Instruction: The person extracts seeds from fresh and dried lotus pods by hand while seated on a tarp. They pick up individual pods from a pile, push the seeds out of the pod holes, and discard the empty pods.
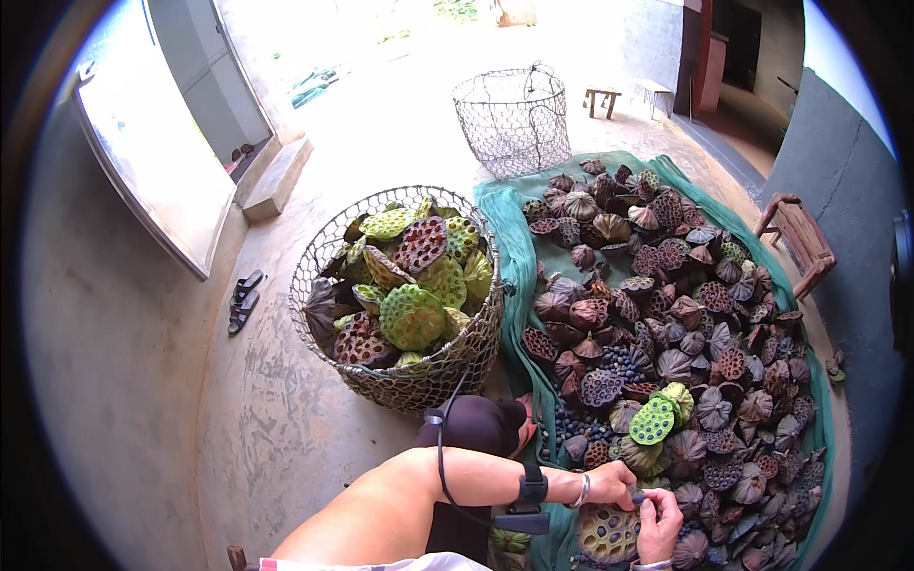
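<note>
My left hand [613,485] reaches in from the left, wearing a silver bangle and a black wrist strap. My right hand [658,527] meets it, and the fingertips of both close on a small dark piece [638,498], perhaps a lotus seed. Their fingers partly cover it. A large tan lotus seed pod [607,534] with dark seeds in its holes lies face up just below the hands; whether either hand also grips it is unclear. Bright green lotus pods [653,420] lie on the brown ones a little above. Loose dark seeds [582,426] are gathered left of these.
Brown lotus pods [714,357] cover a green mesh sheet [515,268] at right. Left of it stands a wire basket [343,375] of green and brown pods. Beyond are another wire basket [510,118] and a wooden stool [603,93]. A wooden bench [798,235] stands by the wall.
</note>
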The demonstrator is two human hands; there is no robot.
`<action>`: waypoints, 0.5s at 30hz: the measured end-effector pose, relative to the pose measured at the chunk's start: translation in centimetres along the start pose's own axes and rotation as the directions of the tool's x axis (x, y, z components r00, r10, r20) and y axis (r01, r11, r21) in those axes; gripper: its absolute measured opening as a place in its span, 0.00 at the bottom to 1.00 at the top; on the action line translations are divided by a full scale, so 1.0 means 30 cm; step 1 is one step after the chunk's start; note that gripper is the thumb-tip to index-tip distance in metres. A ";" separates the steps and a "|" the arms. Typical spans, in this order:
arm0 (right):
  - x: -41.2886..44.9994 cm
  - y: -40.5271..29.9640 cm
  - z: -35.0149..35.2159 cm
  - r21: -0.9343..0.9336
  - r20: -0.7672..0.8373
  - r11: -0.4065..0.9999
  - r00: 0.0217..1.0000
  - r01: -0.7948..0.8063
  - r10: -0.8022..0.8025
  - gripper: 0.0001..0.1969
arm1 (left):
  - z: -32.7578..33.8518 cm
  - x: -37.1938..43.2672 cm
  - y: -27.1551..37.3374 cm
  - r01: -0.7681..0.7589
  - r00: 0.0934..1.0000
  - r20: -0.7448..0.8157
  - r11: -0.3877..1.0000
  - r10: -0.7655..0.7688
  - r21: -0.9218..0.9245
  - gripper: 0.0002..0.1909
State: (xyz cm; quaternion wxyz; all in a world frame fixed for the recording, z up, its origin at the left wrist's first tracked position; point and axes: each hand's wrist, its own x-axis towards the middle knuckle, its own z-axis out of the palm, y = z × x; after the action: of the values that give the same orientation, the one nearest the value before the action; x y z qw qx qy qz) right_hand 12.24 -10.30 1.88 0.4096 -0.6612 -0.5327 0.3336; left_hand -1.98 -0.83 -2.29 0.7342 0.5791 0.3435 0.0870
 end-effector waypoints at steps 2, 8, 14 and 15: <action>-0.007 -0.020 0.021 0.031 0.011 0.997 0.998 -0.065 0.065 0.07 | -0.008 -0.003 -0.036 0.019 1.000 -0.012 1.000 -0.019 -0.018 0.08; 0.003 0.026 0.073 -0.065 0.004 0.995 0.997 0.071 -0.071 0.09 | -0.061 -0.048 -0.036 -0.014 1.000 -0.022 1.000 0.014 0.022 0.10; 0.144 0.022 -0.002 0.239 0.022 0.970 0.999 -0.032 0.028 0.11 | -0.123 -0.040 0.202 -0.056 0.982 -0.172 0.990 0.078 0.127 0.13; 0.053 0.051 0.038 0.183 0.071 0.968 0.984 -0.173 0.162 0.10 | -0.101 -0.076 0.054 -0.059 0.984 -0.166 0.998 0.058 -0.006 0.13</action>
State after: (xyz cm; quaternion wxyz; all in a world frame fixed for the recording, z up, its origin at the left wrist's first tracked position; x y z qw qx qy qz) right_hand 12.25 -8.68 -0.01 0.4256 -0.6526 -0.4521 0.4343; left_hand -5.08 0.87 -0.17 0.7034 0.5757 0.3857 0.1582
